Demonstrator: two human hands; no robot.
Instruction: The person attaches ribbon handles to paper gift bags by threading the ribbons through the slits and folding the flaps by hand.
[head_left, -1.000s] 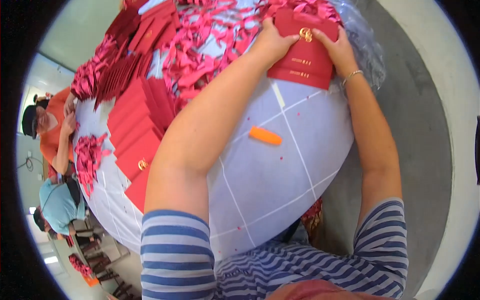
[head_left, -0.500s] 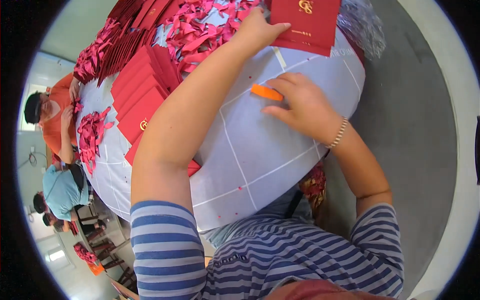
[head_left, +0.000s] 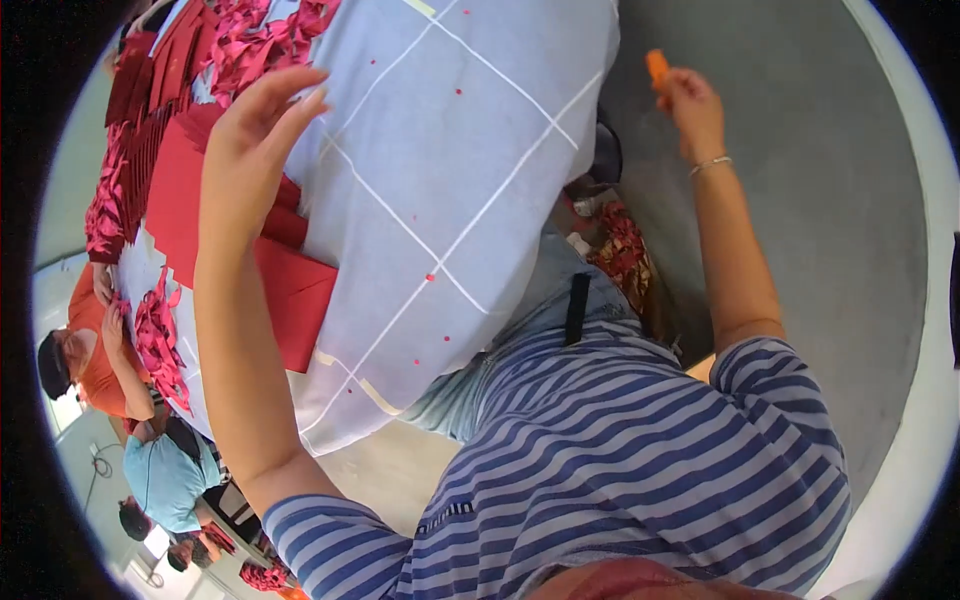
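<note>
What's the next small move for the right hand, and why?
I'd probably bring the right hand in over the table: it grips the orange piece out past the table's edge, against the grey floor, while the left hand looks empty and open near the flat red paper pieces.

We see smooth, matt paper in the red folders (head_left: 297,300), a satiny gloss on the pink ribbons (head_left: 262,50), smooth, plastic-looking orange piece (head_left: 656,66), matt cloth over the counter (head_left: 440,170), soft striped fabric shirt (head_left: 600,440) and shiny, metallic-looking bracelet (head_left: 711,164).
</note>
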